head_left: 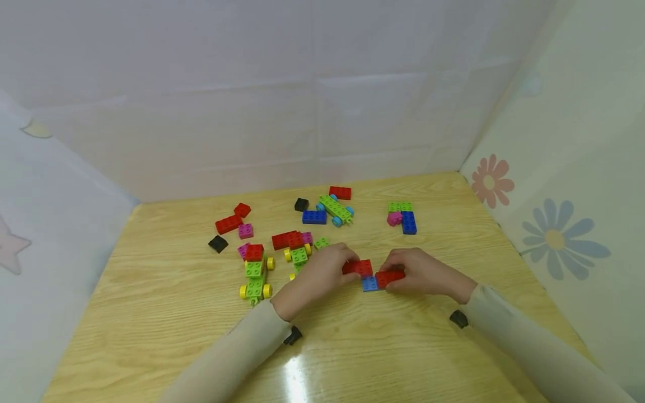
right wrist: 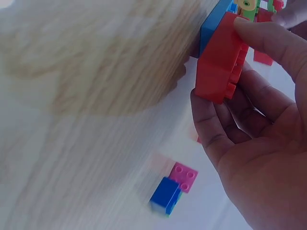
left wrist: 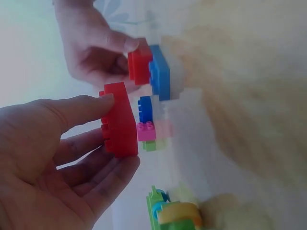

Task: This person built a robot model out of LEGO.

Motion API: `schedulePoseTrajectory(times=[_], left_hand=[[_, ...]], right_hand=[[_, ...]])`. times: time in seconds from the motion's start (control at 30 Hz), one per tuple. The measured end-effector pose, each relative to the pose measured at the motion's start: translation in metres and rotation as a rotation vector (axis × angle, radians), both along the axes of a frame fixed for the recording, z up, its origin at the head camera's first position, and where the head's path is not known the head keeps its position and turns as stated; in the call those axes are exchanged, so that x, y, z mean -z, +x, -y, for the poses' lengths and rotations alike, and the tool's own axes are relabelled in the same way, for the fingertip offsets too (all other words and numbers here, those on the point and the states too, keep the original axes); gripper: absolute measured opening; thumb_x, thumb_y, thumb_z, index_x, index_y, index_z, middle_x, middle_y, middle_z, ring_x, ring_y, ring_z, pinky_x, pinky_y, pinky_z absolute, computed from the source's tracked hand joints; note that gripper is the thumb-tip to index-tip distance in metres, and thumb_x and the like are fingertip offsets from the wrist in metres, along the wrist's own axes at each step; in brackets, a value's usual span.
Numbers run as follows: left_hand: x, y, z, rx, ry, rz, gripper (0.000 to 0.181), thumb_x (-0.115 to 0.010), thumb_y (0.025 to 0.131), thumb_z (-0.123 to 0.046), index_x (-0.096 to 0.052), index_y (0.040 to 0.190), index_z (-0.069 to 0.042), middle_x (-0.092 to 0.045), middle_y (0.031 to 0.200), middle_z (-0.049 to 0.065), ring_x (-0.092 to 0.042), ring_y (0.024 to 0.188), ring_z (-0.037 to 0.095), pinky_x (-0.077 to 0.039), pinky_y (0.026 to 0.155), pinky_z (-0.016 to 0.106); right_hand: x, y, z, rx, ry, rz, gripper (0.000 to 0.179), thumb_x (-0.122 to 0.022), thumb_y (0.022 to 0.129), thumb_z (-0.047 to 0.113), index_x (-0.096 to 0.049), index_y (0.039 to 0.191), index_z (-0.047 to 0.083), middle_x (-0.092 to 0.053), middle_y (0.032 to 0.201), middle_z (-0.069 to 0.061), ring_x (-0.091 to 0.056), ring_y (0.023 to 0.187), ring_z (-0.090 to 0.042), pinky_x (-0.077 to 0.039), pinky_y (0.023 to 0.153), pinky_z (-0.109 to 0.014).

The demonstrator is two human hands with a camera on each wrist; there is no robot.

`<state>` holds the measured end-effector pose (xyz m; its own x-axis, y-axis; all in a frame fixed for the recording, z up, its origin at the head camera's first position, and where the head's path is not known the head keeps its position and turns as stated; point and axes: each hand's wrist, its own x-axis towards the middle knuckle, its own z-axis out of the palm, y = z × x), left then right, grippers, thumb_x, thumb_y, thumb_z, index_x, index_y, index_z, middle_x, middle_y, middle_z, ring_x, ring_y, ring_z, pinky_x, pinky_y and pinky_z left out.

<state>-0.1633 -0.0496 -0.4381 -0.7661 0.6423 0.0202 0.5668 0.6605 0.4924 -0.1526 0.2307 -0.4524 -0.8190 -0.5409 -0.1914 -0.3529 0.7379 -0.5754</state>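
Note:
My left hand (head_left: 326,271) pinches a red brick (left wrist: 122,124) between thumb and fingers, its studs turned toward the palm in the left wrist view. Facing it, my right hand (head_left: 421,272) grips another red brick (right wrist: 218,67) by its ends. That second brick sits against the studded side of a lighter blue brick (head_left: 370,284), covering part of it; whether they are pressed fully together I cannot tell. In the left wrist view, the left hand's brick is apart from the blue brick (left wrist: 160,74).
Left of the hands stand green wheeled bases (head_left: 255,285) carrying bricks. Behind are a green base with blue wheels (head_left: 335,208), a dark blue brick (head_left: 314,217) and a red brick (head_left: 340,192). A green, pink and blue group (head_left: 409,222) lies back right. Printed walls border the table.

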Motion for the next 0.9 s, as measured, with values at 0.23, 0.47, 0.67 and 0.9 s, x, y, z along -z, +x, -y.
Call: schedulePoseTrajectory(times=[0.23, 0.47, 0.67, 0.9], left_hand=[[0.017, 0.013, 0.023, 0.033, 0.061, -0.045, 0.032, -0.085, 0.102, -0.030, -0.082, 0.121, -0.005, -0.080, 0.114, 0.009, -0.073, 0.103, 0.023, -0.063, 0.094, 0.041], [0.014, 0.024, 0.034, -0.028, 0.076, 0.065, 0.029, -0.086, 0.101, -0.026, -0.082, 0.121, -0.007, -0.080, 0.112, 0.006, -0.068, 0.096, 0.019, -0.059, 0.089, 0.038], [0.016, 0.026, 0.038, -0.035, 0.059, 0.087, 0.031, -0.086, 0.101, -0.032, -0.082, 0.122, -0.009, -0.079, 0.112, 0.002, -0.064, 0.093, 0.014, -0.056, 0.086, 0.032], [0.015, 0.027, 0.039, -0.027, 0.063, 0.080, 0.030, -0.087, 0.100, -0.031, -0.082, 0.121, -0.010, -0.078, 0.109, 0.000, -0.060, 0.089, 0.012, -0.053, 0.081, 0.027]], right_hand=[[0.001, -0.003, 0.012, -0.068, -0.002, -0.002, 0.024, -0.089, 0.098, 0.030, -0.085, 0.119, 0.022, -0.076, 0.111, 0.010, -0.063, 0.097, -0.006, -0.056, 0.089, -0.026], [0.001, -0.001, 0.024, -0.105, -0.018, 0.008, 0.022, -0.089, 0.098, 0.028, -0.085, 0.118, 0.022, -0.076, 0.111, 0.010, -0.063, 0.096, -0.005, -0.055, 0.089, -0.027], [0.000, 0.000, 0.033, -0.109, -0.011, 0.027, 0.022, -0.089, 0.098, 0.027, -0.085, 0.118, 0.021, -0.076, 0.111, 0.009, -0.062, 0.095, -0.007, -0.054, 0.088, -0.028], [-0.001, 0.001, 0.041, -0.120, -0.017, 0.020, 0.022, -0.090, 0.097, 0.025, -0.085, 0.117, 0.021, -0.076, 0.110, 0.009, -0.062, 0.094, -0.006, -0.055, 0.087, -0.026]])
